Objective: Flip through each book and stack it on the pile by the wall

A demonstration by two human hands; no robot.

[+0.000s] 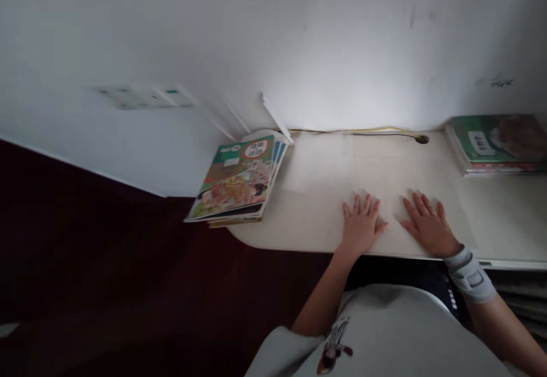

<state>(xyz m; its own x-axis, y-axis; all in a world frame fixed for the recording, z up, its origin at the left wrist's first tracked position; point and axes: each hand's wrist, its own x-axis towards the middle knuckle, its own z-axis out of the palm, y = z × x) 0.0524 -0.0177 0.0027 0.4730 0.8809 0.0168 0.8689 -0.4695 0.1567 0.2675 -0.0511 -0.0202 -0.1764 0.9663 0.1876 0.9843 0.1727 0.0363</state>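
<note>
While the left hand [361, 228] and right hand [428, 226] lie flat on the worktop [316, 195], their fingers spread apart and empty, a stack of books [233, 180] sits beyond the left hand.

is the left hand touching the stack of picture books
No, the left hand lies flat on the pale desk, apart from the stack of picture books.

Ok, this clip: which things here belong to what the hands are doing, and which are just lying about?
Things:
left hand, flat on the desk top
right hand, flat on it too, wearing a grey wrist brace

Rest:
stack of picture books at the desk's left end
stack of green-covered books at the right
yellow cable along the wall
</note>
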